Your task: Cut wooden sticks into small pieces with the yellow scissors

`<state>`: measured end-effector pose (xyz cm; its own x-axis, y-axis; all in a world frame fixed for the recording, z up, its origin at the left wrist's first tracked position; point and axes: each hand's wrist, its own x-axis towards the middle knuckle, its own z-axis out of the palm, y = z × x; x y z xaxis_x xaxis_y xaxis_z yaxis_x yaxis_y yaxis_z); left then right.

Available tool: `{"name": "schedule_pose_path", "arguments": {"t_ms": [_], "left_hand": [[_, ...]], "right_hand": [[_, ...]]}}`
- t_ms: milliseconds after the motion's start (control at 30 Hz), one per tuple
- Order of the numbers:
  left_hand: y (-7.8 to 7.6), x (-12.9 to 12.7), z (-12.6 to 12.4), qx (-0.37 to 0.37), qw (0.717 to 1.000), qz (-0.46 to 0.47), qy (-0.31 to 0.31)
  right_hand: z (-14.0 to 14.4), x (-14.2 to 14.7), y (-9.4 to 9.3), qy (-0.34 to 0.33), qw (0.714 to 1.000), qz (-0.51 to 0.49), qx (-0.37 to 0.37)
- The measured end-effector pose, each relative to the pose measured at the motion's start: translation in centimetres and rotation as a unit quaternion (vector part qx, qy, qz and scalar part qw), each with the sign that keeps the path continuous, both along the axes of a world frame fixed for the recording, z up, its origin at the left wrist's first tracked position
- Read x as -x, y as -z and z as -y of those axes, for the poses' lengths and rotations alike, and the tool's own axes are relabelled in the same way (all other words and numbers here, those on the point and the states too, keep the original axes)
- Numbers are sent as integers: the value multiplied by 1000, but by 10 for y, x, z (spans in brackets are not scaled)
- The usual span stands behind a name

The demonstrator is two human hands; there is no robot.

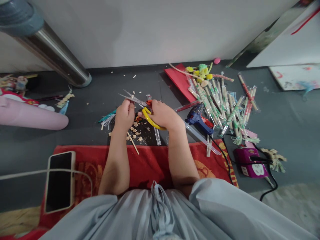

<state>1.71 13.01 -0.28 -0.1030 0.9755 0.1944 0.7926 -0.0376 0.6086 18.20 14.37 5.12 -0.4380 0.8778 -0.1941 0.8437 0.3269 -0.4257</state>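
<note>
Yellow-handled scissors [150, 118] are in my right hand [165, 114], its fingers closed around the handles. The blades are spread and reach across the tip of my left hand [125, 115]. My left thumb and fingers are pinched together on a small pale wooden piece [132, 96], whose end shows between the blades. Most of that piece is hidden by my fingers. Below the left hand a thin wooden stick [133, 143] slants toward the red cloth; whether I hold it I cannot tell. Small cut wood bits [135, 130] lie scattered on the dark table between my wrists.
Wrapped wooden sticks [220, 100] are heaped on the right, beside a blue glue gun [198, 120] and a red folder [181, 81]. A purple power socket [251, 163] trails black cable. At left are a phone [60, 181], a pink bottle [35, 115] and a metal post [60, 53].
</note>
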Motion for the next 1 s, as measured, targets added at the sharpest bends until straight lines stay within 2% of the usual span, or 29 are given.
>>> {"name": "schedule_pose_path", "arguments": {"t_ms": [1000], "left_hand": [[1,4,0,-16,1000,19,-10]], "right_hand": [[-2,-1,-2,-13,999,32,29]]}}
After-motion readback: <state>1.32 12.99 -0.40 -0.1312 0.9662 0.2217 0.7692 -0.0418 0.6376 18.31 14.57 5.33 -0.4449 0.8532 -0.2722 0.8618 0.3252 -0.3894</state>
